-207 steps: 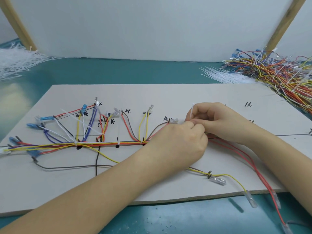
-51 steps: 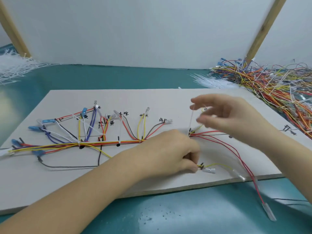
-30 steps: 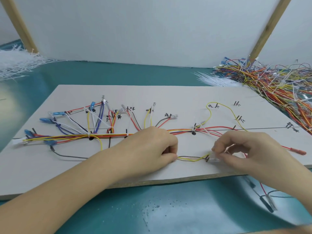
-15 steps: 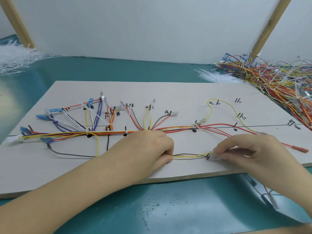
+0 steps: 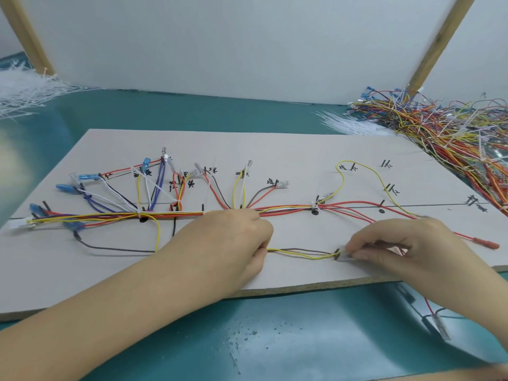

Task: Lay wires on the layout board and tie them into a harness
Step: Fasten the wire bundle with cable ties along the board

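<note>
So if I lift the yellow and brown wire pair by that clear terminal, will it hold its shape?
Probably not. The yellow and brown wire pair sags between the left hand and right hand, so it looks floppy. It is thin, likely light. The clear terminal looks smooth, perhaps slippery.

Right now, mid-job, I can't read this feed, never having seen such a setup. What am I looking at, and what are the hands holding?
There is no machine here, only a person's two bare hands, filmed by one camera worn on the head and looking forward and down. A pale layout board lies on a teal table. It carries drawn lines, handwritten marks and a bundle of coloured wires along its main line, with branches fanning upward. The left hand pinches a yellow and brown wire pair near the board's front edge. The right hand pinches the clear terminal at that pair's other end. At far right lies a heap of loose wires; white cable ties lie at far left.
</note>
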Demonstrator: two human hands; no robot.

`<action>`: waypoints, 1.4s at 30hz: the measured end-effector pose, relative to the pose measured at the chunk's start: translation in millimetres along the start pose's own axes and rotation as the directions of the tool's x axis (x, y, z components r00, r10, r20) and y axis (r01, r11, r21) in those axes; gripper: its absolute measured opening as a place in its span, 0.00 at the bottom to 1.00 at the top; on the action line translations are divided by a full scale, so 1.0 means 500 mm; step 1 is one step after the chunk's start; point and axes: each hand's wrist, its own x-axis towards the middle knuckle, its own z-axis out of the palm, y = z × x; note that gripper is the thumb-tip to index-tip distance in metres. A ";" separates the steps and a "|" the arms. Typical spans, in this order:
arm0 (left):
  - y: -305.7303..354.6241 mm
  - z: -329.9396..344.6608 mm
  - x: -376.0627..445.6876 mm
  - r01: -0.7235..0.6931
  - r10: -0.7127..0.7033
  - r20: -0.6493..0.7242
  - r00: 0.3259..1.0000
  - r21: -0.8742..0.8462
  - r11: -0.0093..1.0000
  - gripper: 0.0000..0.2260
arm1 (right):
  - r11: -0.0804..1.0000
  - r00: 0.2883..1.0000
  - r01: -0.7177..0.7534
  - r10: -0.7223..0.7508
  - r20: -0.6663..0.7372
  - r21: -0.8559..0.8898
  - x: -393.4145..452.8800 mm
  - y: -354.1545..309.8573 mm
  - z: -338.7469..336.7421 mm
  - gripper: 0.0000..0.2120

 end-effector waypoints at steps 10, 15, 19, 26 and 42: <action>0.004 0.011 -0.023 -0.048 0.053 -0.024 0.998 0.175 0.983 0.16 | 0.995 0.997 0.011 -0.003 0.073 -0.100 0.004 -0.010 0.000 0.07; -0.026 -0.001 -0.016 -0.015 0.010 0.120 0.993 0.042 0.999 0.05 | 0.976 0.996 -0.091 0.093 -0.004 0.199 0.008 -0.005 -0.014 0.12; -0.066 -0.024 -0.004 0.083 -0.002 0.261 0.965 -0.301 0.950 0.08 | 0.839 0.996 -0.093 0.087 0.036 0.537 0.038 -0.034 -0.005 0.16; -0.103 -0.029 -0.022 0.107 -0.005 0.222 0.975 -0.451 0.886 0.10 | 0.759 0.978 -0.102 -0.042 0.204 0.643 0.130 -0.098 0.063 0.30; -0.095 -0.010 -0.042 -0.113 0.126 0.015 0.992 -0.346 0.931 0.03 | 0.435 0.784 -0.524 -0.089 0.614 0.732 0.173 -0.115 0.106 0.10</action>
